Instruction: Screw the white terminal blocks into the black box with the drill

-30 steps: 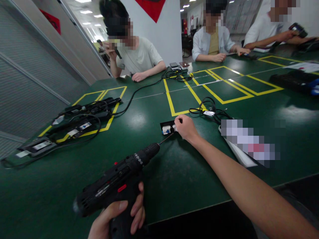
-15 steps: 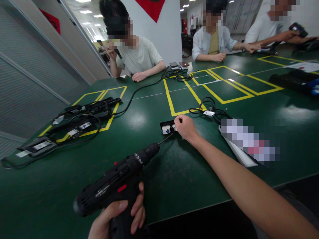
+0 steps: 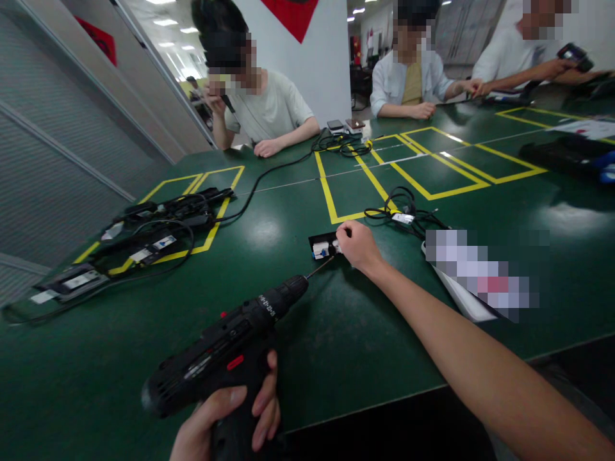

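Note:
My left hand [image 3: 216, 408] is wrapped around the grip of a black cordless drill [image 3: 235, 336], which has red switches and a numbered collar. Its long thin bit [image 3: 320, 267] points up and to the right, and the tip ends just below my right hand [image 3: 359, 246]. The fingers of that right hand are curled closed at the right end of a small black part [image 3: 314, 241]. White and blue blocks [image 3: 320, 250] sit on this part. My fingers hide its right end, and whether the bit touches it cannot be made out.
Black cabled devices [image 3: 163, 224] lie inside yellow tape on the left of the green table [image 3: 269, 240]. A coiled black cable [image 3: 406, 203] and a partly blurred, pale flat object [image 3: 461, 288] are to the right. Several people sit across the table.
My hands, the drill and the small black part hold nearly the same positions. Across the table, a co-worker's hand has drawn back toward the neighbouring person's arm.

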A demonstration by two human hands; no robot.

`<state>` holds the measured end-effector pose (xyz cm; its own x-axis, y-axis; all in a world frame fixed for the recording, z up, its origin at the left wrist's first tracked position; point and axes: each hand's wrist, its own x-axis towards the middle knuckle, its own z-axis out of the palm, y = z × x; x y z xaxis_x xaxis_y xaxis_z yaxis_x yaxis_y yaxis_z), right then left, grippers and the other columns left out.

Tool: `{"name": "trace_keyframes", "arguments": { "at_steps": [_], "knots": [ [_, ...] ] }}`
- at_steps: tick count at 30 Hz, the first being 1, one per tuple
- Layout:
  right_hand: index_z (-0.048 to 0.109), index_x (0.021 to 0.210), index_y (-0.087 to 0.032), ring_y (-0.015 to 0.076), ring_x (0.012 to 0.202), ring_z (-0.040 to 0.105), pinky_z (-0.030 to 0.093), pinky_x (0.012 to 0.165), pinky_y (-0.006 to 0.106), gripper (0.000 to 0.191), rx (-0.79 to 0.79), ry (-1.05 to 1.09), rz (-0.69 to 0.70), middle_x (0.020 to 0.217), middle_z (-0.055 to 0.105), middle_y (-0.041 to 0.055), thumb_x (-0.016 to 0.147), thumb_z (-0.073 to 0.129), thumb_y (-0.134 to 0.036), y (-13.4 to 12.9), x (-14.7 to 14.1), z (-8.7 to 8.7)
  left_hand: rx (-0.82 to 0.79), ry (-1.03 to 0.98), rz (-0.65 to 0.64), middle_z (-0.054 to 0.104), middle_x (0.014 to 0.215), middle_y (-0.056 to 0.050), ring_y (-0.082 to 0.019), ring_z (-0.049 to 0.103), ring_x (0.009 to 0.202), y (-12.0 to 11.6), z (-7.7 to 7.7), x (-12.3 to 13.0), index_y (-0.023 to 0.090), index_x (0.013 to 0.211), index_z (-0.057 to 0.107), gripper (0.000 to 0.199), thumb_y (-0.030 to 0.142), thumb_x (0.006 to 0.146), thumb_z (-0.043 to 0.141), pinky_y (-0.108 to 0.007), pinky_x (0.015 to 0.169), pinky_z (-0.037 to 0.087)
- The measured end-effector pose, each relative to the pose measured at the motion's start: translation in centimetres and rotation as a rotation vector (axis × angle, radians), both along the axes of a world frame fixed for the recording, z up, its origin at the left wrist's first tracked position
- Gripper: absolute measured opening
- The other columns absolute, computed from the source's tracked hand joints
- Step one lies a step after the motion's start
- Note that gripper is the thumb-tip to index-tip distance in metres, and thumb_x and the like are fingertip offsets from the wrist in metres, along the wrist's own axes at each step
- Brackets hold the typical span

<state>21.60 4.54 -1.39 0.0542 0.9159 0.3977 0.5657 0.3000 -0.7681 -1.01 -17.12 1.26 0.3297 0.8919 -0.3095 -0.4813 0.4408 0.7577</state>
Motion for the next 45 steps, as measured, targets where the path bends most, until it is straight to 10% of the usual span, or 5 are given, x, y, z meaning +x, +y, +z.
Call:
{"name": "trace_keyframes", "arguments": {
  "at_steps": [45],
  "knots": [
    [0.062, 0.073, -0.017, 0.0176, 0.076, 0.059, 0.041, 0.071, 0.027, 0.022, 0.004, -0.011, 0.009, 0.080, 0.066, 0.0057, 0.082, 0.043, -0.021, -0.12, 0.07, 0.01, 0.007, 0.029, 0.019, 0.047, 0.062, 0.000, -0.013, 0.049, 0.043, 0.01, 0.33, 0.35, 0.013, 0.102, 0.051, 0.029, 0.031, 0.080, 0.047, -0.032, 0.050, 0.041]
  ]
}}
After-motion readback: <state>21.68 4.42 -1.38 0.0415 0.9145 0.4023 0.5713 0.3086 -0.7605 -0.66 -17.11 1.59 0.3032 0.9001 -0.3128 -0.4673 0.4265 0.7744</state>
